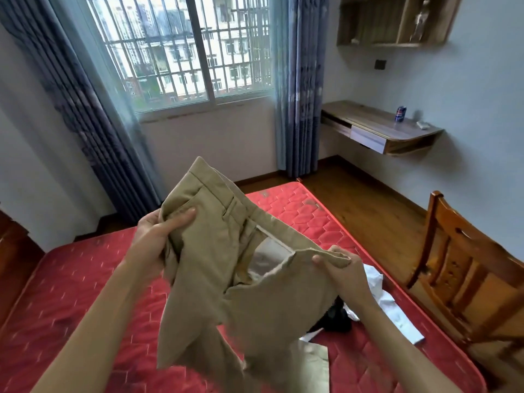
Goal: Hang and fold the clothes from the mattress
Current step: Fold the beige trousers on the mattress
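A pair of khaki trousers [226,268] hangs in the air above the red quilted mattress [71,293], waistband up and open, pale lining showing inside. My left hand [158,231] grips one side of the waist, thumb laid across the fabric. My right hand [340,270] pinches the other side of the waistband. The legs drop toward the mattress and part of one leg lies on it. A white shirt [391,304] and a dark garment [334,316] lie on the mattress at the right, partly hidden by my right forearm.
A wooden chair [465,273] stands close to the mattress's right edge. A wall-mounted desk [377,126] with a can [400,113] is at the back right. Curtains [300,89] frame a barred window [184,46] ahead. Wooden floor [354,199] runs between mattress and desk.
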Demonstrator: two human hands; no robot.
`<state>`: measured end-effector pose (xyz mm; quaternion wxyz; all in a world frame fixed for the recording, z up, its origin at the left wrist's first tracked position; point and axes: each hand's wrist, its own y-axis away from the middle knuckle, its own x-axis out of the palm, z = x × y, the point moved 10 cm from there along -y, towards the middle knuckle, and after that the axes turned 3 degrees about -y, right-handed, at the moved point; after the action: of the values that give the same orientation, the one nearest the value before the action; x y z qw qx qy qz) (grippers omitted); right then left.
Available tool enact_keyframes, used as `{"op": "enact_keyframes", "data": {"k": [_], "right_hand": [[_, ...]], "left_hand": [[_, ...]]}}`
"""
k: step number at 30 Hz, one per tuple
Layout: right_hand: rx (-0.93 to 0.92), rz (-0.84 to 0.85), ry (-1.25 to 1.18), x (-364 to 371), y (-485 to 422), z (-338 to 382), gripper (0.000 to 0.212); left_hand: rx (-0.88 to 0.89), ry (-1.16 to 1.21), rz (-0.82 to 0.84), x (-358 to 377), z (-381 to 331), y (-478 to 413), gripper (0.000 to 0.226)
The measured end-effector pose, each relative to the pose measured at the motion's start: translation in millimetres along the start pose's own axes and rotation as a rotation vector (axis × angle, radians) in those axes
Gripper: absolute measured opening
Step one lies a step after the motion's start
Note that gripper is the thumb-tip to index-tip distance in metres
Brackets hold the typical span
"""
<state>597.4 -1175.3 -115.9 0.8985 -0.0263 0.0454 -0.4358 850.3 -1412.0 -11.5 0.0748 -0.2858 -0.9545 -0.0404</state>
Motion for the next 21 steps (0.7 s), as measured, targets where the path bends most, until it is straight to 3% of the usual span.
{"op": "enact_keyframes", "data": {"k": [3, 6, 8, 12, 18, 21], "right_hand": [[-0.078, -0.163, -0.007, -24.0, -8.9, 22.5, 0.054], [-0.087, -0.332, 0.16, -57.1, -29.5, 36.9, 0.051], [-0.066, -0.364, 0.284, -70.5, -40.1, 40.2, 0.048], [-0.01, -0.328, 0.372, -61.2, -40.5, 36.2, 0.04], [-0.048, -0.187, 0.377, -0.1, -23.8, 45.1, 0.03], [-0.099, -0.161, 0.325, 19.8, -20.1, 67.0, 0.03]], "left_hand": [[0.101, -0.107, -0.074, -12.4, -9.7, -4.6, 0.02], [0.198, -0.308, -0.195, -34.5, -16.7, -9.9, 0.026], [0.155, -0.453, -0.172, -39.2, -9.7, -14.6, 0.031], [0.016, -0.684, 0.014, -13.3, 22.0, -13.5, 0.021], [0.314, -0.937, 0.09, 72.8, 29.6, 7.7, 0.005], [0.463, -0.962, 0.096, 117.0, 23.6, 26.7, 0.021]]}}
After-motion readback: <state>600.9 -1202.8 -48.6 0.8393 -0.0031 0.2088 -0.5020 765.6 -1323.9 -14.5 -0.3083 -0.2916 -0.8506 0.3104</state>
